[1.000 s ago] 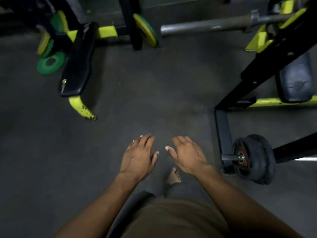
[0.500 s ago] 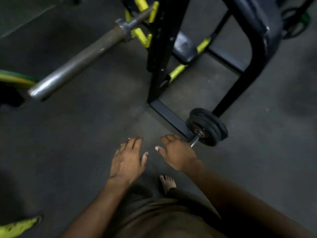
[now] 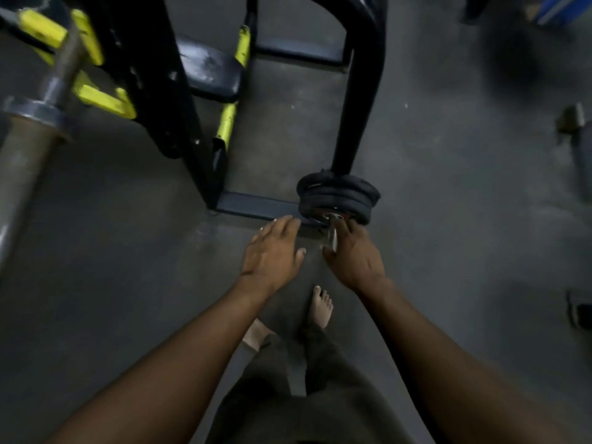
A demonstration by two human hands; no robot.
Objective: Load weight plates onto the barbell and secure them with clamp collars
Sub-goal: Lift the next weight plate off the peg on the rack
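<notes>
Stack of black round rubber weight plates (image 3: 339,195) on short chrome storage peg (image 3: 331,233) at base of black steel rack (image 3: 362,91). Right hand (image 3: 355,254) at the peg, left hand (image 3: 272,251) spread just beside. Grey steel barbell sleeve (image 3: 22,165) far left, over dark grey floor (image 3: 464,219).

bare forearms (image 3: 179,357), dark trousers (image 3: 288,408), bare feet (image 3: 320,307)

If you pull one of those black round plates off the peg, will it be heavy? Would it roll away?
Probably heavy: the black plates look thick and solid, and both hands, left hand and right hand, reach in. Being round, one set on edge would likely roll; laid flat it should stay. The rubbery-looking rim may grip well.
</notes>
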